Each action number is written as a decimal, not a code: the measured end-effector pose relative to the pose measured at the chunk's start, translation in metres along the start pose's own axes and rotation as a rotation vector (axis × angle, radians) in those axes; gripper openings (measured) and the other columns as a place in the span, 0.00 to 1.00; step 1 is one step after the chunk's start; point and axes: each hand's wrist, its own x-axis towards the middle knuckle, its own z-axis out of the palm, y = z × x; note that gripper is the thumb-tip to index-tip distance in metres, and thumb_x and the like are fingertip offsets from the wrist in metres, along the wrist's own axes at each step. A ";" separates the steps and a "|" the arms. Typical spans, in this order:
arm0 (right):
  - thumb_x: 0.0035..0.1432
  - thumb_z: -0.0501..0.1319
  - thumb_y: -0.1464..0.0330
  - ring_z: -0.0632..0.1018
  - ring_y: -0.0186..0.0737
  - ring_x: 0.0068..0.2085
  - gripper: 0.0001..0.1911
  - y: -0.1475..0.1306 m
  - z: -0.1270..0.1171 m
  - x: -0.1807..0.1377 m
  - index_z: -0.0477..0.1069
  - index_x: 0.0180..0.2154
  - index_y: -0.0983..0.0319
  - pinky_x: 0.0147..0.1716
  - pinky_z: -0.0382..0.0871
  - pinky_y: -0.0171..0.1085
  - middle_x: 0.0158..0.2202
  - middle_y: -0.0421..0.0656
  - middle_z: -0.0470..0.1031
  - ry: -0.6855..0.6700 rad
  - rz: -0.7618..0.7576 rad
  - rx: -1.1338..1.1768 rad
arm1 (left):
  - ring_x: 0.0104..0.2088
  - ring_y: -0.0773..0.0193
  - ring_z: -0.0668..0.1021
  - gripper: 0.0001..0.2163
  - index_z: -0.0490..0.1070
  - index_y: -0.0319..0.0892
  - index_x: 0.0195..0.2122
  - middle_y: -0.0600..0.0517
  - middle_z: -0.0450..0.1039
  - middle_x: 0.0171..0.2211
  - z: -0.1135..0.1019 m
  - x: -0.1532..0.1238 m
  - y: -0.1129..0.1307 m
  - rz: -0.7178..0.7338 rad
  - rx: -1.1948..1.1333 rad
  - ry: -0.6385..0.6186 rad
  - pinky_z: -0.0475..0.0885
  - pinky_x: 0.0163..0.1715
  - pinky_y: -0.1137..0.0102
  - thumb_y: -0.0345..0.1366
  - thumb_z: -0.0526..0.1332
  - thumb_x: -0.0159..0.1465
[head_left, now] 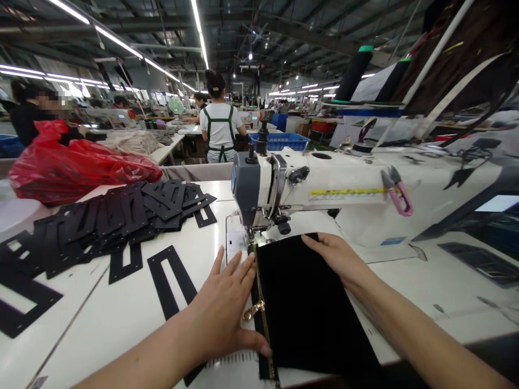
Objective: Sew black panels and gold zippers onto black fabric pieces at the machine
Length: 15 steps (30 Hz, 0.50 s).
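A black fabric panel [312, 308] with a gold zipper [261, 308] along its left edge lies on the white table under the needle of a white sewing machine [284, 186]. My left hand [227, 308] lies flat, fingers stretched out, on the table just left of the zipper, thumb touching the panel's edge. My right hand [336, 256] rests flat on the panel's upper right corner, fingers pointing at the needle area.
A spread of black frame-shaped cut pieces [109, 221] covers the table's left side, behind them a red plastic bag [77, 165]. Pink thread snips [399, 194] sit on the machine arm. A person in a green apron [220, 127] works at a far table.
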 end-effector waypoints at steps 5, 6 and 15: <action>0.55 0.54 0.63 0.73 0.44 0.28 0.09 0.004 0.002 0.004 0.68 0.30 0.62 0.29 0.63 0.39 0.24 0.43 0.71 0.013 -0.021 -0.118 | 0.60 0.36 0.53 0.52 0.52 0.29 0.60 0.30 0.48 0.60 -0.001 0.004 0.002 0.001 0.038 -0.021 0.38 0.56 0.41 0.70 0.51 0.46; 0.55 0.53 0.63 0.73 0.44 0.27 0.11 0.001 0.000 0.000 0.68 0.35 0.63 0.29 0.63 0.39 0.23 0.43 0.71 0.018 -0.014 -0.129 | 0.59 0.36 0.54 0.51 0.53 0.29 0.59 0.30 0.49 0.60 0.000 0.004 0.002 0.011 0.043 -0.011 0.38 0.56 0.41 0.70 0.51 0.46; 0.64 0.43 0.68 0.74 0.39 0.22 0.19 0.012 -0.002 -0.080 0.68 0.49 0.57 0.19 0.64 0.36 0.31 0.43 0.75 0.079 -0.396 -0.556 | 0.60 0.37 0.54 0.50 0.54 0.33 0.59 0.33 0.50 0.60 0.007 0.003 0.001 0.011 0.054 0.031 0.39 0.57 0.43 0.70 0.51 0.46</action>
